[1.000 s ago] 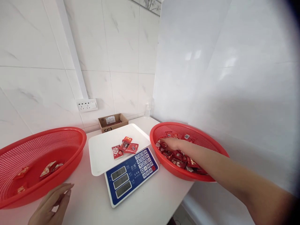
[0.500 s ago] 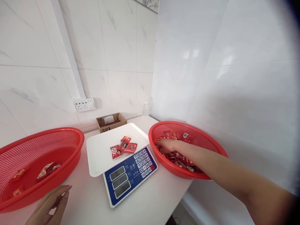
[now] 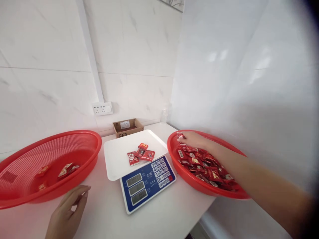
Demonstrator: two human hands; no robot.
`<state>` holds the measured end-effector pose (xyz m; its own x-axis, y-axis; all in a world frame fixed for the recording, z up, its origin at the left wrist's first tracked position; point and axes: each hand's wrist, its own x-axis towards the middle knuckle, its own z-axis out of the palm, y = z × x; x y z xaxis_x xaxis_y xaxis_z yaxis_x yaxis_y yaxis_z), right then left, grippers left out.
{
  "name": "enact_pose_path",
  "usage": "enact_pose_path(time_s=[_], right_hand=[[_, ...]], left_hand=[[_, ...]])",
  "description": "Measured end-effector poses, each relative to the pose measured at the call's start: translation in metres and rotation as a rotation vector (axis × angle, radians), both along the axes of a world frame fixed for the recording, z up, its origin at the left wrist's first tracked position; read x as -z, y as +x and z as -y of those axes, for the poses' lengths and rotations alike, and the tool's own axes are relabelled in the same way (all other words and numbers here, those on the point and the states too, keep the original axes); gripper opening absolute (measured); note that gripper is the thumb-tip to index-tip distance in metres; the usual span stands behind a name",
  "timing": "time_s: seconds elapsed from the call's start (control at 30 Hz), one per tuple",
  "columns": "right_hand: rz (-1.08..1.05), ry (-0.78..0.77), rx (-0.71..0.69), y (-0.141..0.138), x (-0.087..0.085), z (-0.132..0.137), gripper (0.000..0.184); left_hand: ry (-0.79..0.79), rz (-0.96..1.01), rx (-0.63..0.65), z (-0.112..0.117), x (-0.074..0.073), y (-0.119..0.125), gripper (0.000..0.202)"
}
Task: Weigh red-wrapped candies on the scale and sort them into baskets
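My right hand (image 3: 193, 139) is raised over the far side of the right red basket (image 3: 189, 181) and pinches a small red candy packet (image 3: 179, 135) at its fingertips. That basket is full of several red candy packets (image 3: 203, 164). A blue electronic scale (image 3: 147, 182) stands in the middle, and three red packets (image 3: 141, 154) lie on its white tray (image 3: 117, 159). My left hand (image 3: 66, 212) rests on the white counter in front of the left red basket (image 3: 82, 176), fingers stretched out and holding nothing.
The left basket holds a few packets (image 3: 66, 170). A small open cardboard box (image 3: 128, 127) sits by the back wall under a wall socket (image 3: 102, 108). A clear small bottle (image 3: 163, 116) stands in the corner. The counter edge drops off at the lower right.
My right hand has come up out of the pile of packets with one packet pinched in its fingers. The view has shifted a little to the left. My left hand stays on the counter.
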<state>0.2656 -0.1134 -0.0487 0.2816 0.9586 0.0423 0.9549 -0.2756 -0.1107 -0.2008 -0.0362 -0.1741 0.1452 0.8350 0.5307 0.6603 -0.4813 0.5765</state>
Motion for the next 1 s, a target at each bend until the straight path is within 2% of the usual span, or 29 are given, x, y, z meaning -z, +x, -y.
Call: enact_pose_path(time_s=[0.13, 0.3, 0.37, 0.47, 0.53, 0.7, 0.87, 1.0], right_hand=[[-0.038, 0.157, -0.057, -0.035, -0.015, -0.020, 0.035], [0.086, 0.030, -0.126, -0.081, -0.008, -0.045, 0.036], [0.040, -0.031, -0.190, -0.092, -0.003, -0.050, 0.041], [-0.128, -0.135, -0.305, -0.099, 0.001, -0.055, 0.054], [-0.202, -0.165, -0.332, -0.100, 0.003, -0.056, 0.059], [-0.286, -0.188, -0.387, -0.111, 0.003, -0.052, 0.048], [-0.234, -0.090, -0.338, -0.125, -0.003, -0.040, 0.045], [-0.141, 0.025, -0.302, -0.119, -0.002, -0.026, 0.047]], left_hand=[[-0.029, -0.008, 0.061, 0.008, -0.011, 0.002, 0.025], [-0.010, -0.004, 0.079, 0.012, -0.014, 0.002, 0.023], [-0.022, 0.001, 0.091, 0.013, -0.015, 0.003, 0.022], [-0.024, 0.018, 0.104, 0.015, -0.017, 0.004, 0.021], [-0.013, 0.027, 0.112, 0.015, -0.018, 0.005, 0.021], [-0.003, 0.036, 0.136, 0.017, -0.017, 0.006, 0.021], [0.012, 0.036, 0.154, 0.018, -0.017, 0.005, 0.020], [0.007, 0.029, 0.148, 0.019, -0.019, 0.005, 0.020]])
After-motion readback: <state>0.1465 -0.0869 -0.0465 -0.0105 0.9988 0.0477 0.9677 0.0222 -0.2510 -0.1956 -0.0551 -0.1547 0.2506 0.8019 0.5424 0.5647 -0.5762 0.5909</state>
